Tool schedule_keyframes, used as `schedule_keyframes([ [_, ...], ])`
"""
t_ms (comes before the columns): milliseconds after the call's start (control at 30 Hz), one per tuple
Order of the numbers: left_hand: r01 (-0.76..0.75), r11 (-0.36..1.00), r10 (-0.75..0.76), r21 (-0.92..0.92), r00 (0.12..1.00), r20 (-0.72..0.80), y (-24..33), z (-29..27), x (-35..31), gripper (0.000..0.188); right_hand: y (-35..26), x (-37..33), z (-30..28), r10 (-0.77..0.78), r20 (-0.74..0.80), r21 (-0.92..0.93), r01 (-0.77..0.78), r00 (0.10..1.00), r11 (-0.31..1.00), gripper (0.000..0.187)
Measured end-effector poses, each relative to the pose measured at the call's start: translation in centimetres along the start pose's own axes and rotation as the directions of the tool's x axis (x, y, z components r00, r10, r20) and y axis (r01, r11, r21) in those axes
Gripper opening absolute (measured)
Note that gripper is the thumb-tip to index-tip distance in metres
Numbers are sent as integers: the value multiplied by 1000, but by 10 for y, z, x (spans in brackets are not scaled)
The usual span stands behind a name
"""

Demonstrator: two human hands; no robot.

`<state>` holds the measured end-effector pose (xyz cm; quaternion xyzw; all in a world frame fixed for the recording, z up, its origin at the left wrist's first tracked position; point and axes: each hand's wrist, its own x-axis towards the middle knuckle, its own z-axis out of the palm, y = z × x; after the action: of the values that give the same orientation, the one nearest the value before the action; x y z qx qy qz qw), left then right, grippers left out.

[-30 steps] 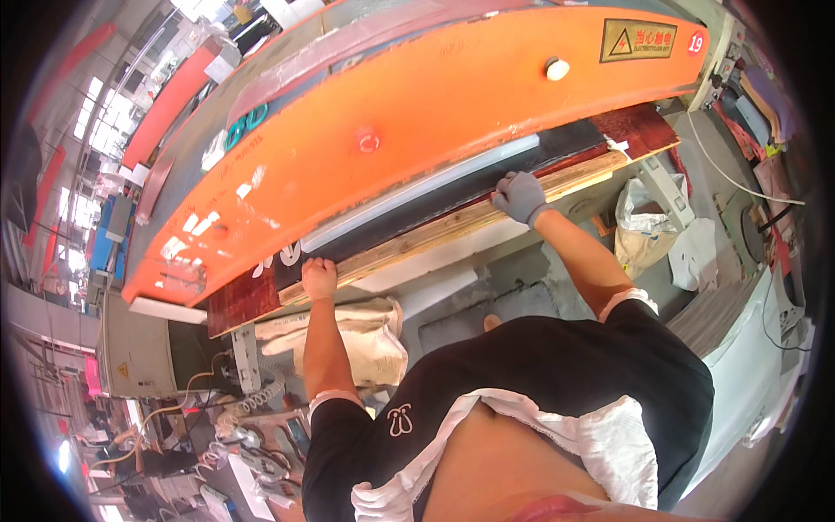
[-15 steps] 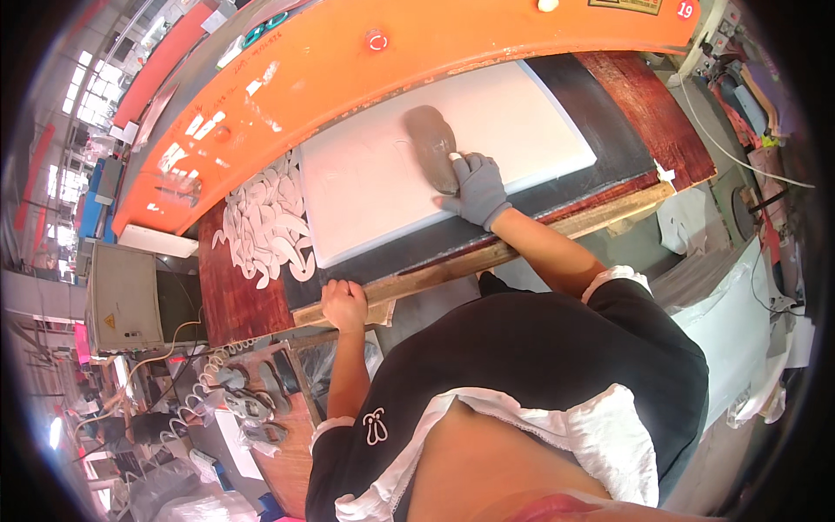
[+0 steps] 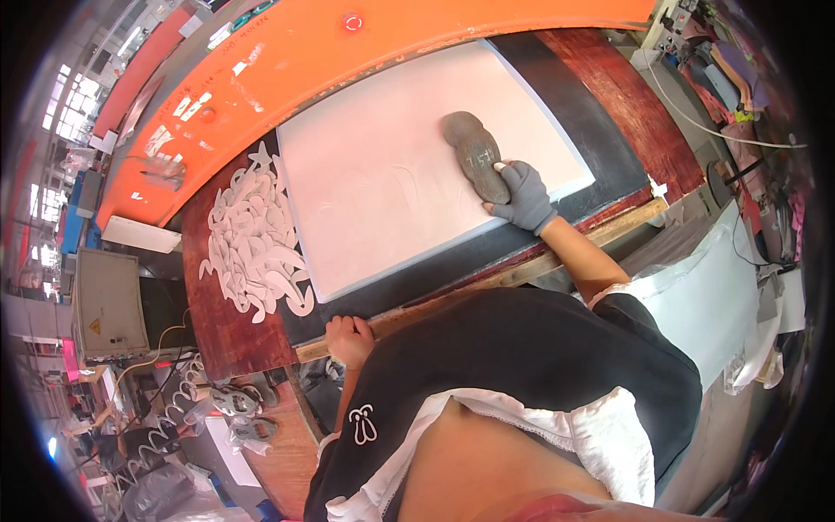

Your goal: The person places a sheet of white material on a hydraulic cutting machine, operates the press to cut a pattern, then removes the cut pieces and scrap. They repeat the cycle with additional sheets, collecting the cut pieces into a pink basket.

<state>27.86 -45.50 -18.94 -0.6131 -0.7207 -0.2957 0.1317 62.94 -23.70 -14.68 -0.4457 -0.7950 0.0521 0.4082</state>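
My right hand (image 3: pixel 524 199), in a grey glove with bare fingertips, grips the near end of a brown, sole-shaped cutting die (image 3: pixel 475 155) with pale marks on top. The die is over the right part of a large pale pink sheet (image 3: pixel 365 157). Left of it, faint curved outlines show in the sheet. My bare left hand (image 3: pixel 350 341) is closed over the wooden front edge (image 3: pixel 417 306) of the table, its fingers curled. The undersides of both the die and that hand are hidden.
A heap of pale curved offcuts (image 3: pixel 252 235) lies left of the sheet on the dark red tabletop (image 3: pixel 204 322). An orange machine beam (image 3: pixel 287 61) with a red button (image 3: pixel 352 23) spans the far side. A grey metal box (image 3: pixel 110 300) stands at the left.
My right hand and the die have moved right across the sheet, and the die's marked top now shows more clearly. My left hand stays at the table edge. The whole view has shifted.
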Motion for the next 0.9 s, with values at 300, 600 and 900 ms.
schedule_keyframes([
  [300, -2, 1000, 2, 28, 1000, -13, 0, 15, 21, 21, 9, 15, 13, -138, 4, -104, 138, 990, 985, 68],
  [600, -39, 999, 40, 23, 997, -61, -19, 55, 98, 22, 43, 90, 53, -85, -119, -70, 77, 989, 995, 63],
  [900, -36, 996, 45, 78, 993, -113, -57, 129, 234, 21, 114, 207, 96, 86, -318, 245, -5, 944, 970, 35],
])
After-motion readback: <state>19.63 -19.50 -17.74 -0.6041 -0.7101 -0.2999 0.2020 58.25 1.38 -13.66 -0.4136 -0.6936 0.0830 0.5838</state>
